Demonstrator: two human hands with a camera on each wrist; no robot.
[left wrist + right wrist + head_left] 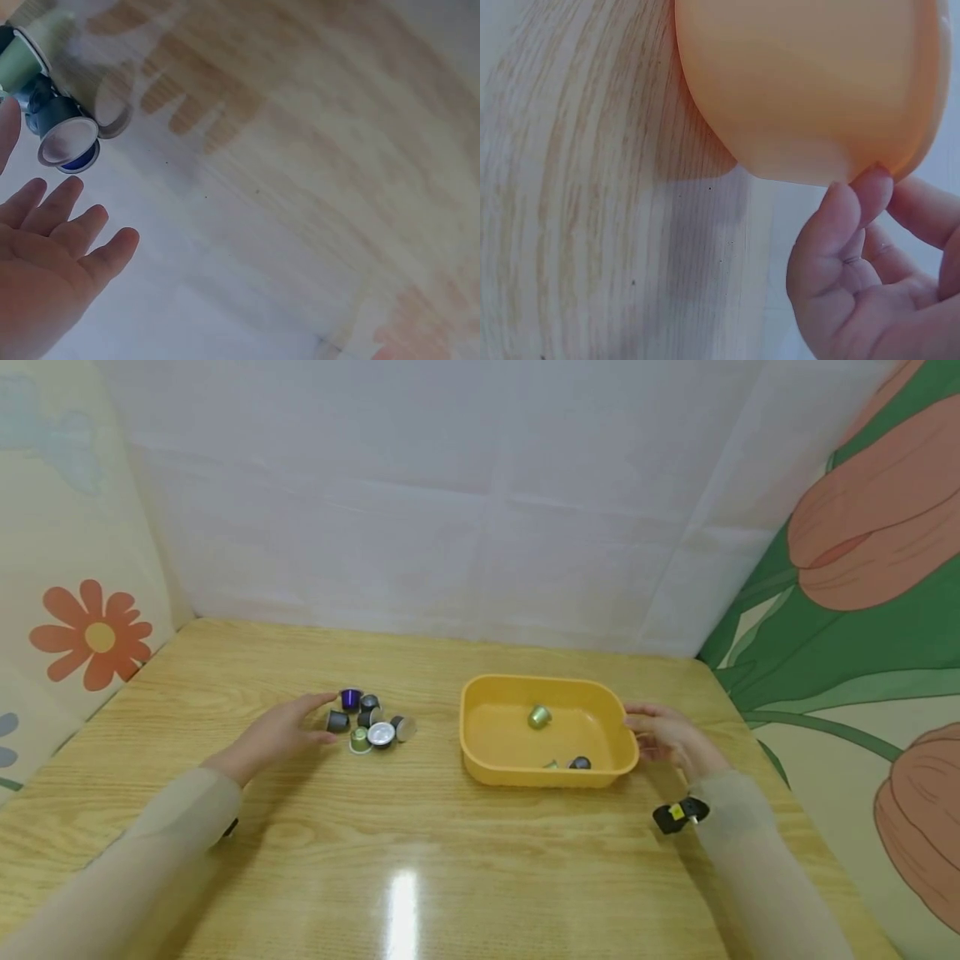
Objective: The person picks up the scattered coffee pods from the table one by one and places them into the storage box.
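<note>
My left hand point(281, 731), fingers spread and relaxed, reaches to the left side of a loose cluster of coffee capsules on the table. A dark capsule point(337, 721) lies between thumb and forefinger, with a purple capsule point(350, 699) just beyond the fingertips. In the cluster are also a green capsule point(360, 741) and one with its silver lid point(381, 734) up. At the right end of a yellow plastic tub point(480, 768), my right hand point(667, 735) holds the rim and outer wall with curled fingers point(840, 214).
Inside the tub lie a light green capsule point(539, 717), a dark capsule point(581, 762) and a green one point(551, 765) partly hidden by the near wall. The wooden table point(450, 860) ends at a white sheet point(480, 527) behind; patterned cloths flank both sides.
</note>
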